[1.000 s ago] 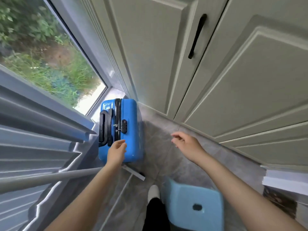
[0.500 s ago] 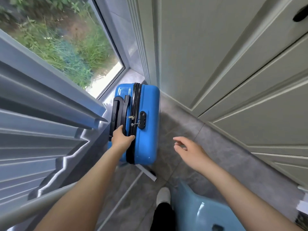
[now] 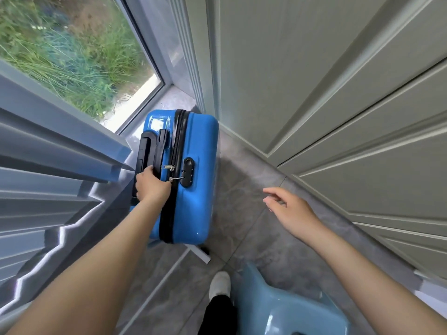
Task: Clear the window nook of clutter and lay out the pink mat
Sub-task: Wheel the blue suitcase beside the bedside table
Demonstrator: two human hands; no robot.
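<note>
Your left hand [image 3: 152, 187] has gone from resting on the suitcase [image 3: 191, 175] top a second ago to curling round the black handle [image 3: 145, 160]; fingers now wrapped on it, grasping. Half a second ago it was just arriving at the handle's near end; now the hold looks set.

Your right hand [image 3: 290, 209] is empty, fingers loose and spread, hanging over the grey floor [image 3: 246, 228] beside the case, much as before. It touches nothing.

Suitcase: blue, upright, standing in the corner where the window [image 3: 79, 56] meets the cupboard doors [image 3: 314, 93]. Its left side sits close against the stepped grey frame [image 3: 60, 165]. It fills more of the view than a second ago, so you have closed in. Whether it has left the floor yet I cannot tell; its base is hidden.

Pale blue stool [image 3: 285, 308] just by your foot [image 3: 220, 284], behind the case. A white strip [image 3: 198, 252] lies on the floor at the case's near edge.

Pink mat: not in view.

Reading: the clearing step is under way, first item gripped and ready to come out. Stool probably has to go too. Mat-laying is not started. Watch the frame edge on the left when you pull the case back.
</note>
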